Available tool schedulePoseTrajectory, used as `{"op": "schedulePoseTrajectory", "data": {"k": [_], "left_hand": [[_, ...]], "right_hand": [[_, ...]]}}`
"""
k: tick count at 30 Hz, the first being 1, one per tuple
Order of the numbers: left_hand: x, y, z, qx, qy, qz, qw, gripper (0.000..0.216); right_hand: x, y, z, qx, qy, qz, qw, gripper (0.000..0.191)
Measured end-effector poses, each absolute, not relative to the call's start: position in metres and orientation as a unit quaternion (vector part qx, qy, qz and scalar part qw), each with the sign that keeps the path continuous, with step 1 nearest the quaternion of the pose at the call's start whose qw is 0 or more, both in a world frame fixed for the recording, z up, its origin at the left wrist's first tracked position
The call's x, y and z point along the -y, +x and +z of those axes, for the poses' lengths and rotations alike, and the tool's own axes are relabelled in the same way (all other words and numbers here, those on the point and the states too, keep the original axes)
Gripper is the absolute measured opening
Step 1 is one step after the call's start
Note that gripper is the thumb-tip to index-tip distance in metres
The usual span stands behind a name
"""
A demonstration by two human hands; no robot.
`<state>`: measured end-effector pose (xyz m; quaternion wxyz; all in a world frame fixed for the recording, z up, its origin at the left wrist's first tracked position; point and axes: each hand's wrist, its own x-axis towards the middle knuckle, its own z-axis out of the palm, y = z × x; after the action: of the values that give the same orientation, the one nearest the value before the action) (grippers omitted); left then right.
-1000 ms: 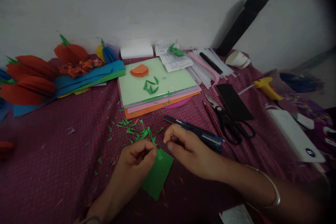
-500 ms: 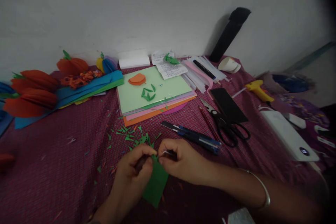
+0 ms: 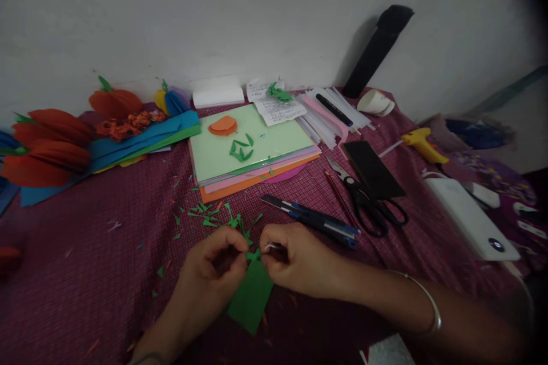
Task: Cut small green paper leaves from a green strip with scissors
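Between my two hands is a small narrow piece of green paper [image 3: 253,255]. My left hand [image 3: 216,268] pinches its left end between thumb and forefinger. My right hand [image 3: 293,259] is closed on the other end, and a thin white bit shows among its curled fingers. Just below the fingertips is a larger green paper sheet [image 3: 252,299], partly covered by my hands; whether it is joined to the small piece I cannot tell. Green paper scraps [image 3: 231,219] are scattered just beyond my hands. A blue-and-black cutter knife [image 3: 314,221] lies beyond my right hand.
Paper sheets [image 3: 252,165] are stacked at the back, bearing green leaf shapes [image 3: 242,151]. Black-handled scissors [image 3: 372,211], a dark phone-like slab [image 3: 374,168], a yellow glue gun [image 3: 423,145] and a white power bank [image 3: 471,217] lie right. Orange paper pumpkins [image 3: 47,162] stand left.
My left hand has moved slightly left, away from my right hand. More of the narrow green piece now shows between the fingertips. The view has shifted slightly.
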<state>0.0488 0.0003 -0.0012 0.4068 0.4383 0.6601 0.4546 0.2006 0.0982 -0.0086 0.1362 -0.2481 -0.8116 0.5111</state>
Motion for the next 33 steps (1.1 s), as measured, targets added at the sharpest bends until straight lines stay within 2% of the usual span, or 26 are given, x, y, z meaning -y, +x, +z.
{"op": "schedulePoseTrajectory", "data": {"k": [5,10,13,21,29,33], "left_hand": [[0.001,0.038,0.012,-0.656,0.396,0.489,0.417,0.004],[-0.004,0.051,0.006,-0.629,0.404,0.420,0.514,0.017],[-0.006,0.053,0.003,-0.645,0.398,0.392,0.521,0.010],[-0.007,0.038,0.008,-0.621,0.367,0.438,0.536,0.008],[-0.002,0.024,0.023,-0.660,0.321,0.512,0.446,0.012],[0.007,0.012,0.031,-0.709,0.287,0.509,0.395,0.021]], "right_hand": [[-0.099,0.202,-0.006,0.805,-0.252,0.519,0.136,0.013],[-0.099,0.201,-0.007,0.803,-0.243,0.529,0.128,0.012],[-0.099,0.201,-0.007,0.796,-0.239,0.543,0.121,0.010],[-0.102,0.199,-0.007,0.752,-0.270,0.595,0.086,0.010],[-0.107,0.197,-0.008,0.696,-0.290,0.651,0.091,0.011],[-0.113,0.197,-0.008,0.683,-0.297,0.655,0.128,0.010]]}}
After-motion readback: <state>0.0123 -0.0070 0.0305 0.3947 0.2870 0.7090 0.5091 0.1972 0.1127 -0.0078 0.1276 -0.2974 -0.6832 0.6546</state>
